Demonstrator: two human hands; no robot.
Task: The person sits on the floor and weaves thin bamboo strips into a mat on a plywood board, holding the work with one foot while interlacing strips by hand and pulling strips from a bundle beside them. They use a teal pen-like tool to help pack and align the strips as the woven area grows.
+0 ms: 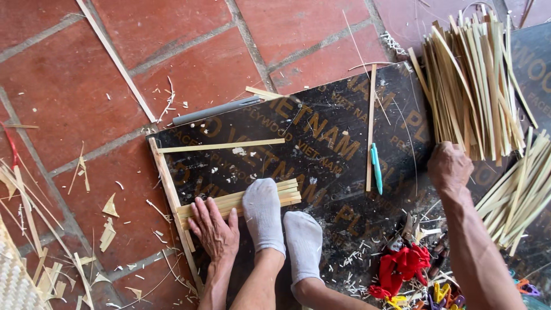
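The person sits on a floor of red tiles [69, 86] with a dark plywood board [338, 189] in front, and both feet in white socks [264, 215] rest on the board. A small group of flat bamboo strips [241, 200] lies side by side across the board, and the left sock presses on its middle. The left hand [213, 228] lies flat on the left end of these strips, palm down, with the fingers spread and almost straight; it presses and does not grip. One long strip [172, 201] runs along the left edge of the board under the group, and another strip [221, 146] lies across the board higher up, apart from the hand. The right hand [449, 167] is far to the right, well apart from the pressed strips. It reaches to the lower end of a big bundle of bamboo strips [470, 86]; the fingers are curled at the strip ends, but I cannot tell if they really hold one. A second heap of strips [516, 195] lies just beside this hand on the right. Between the two hands there are one upright strip [371, 126] and a turquoise pen [376, 167] beside it. A grey knife-like tool [215, 111] lies at the top edge of the board, and red scissors handles [404, 267] lie near the right forearm.
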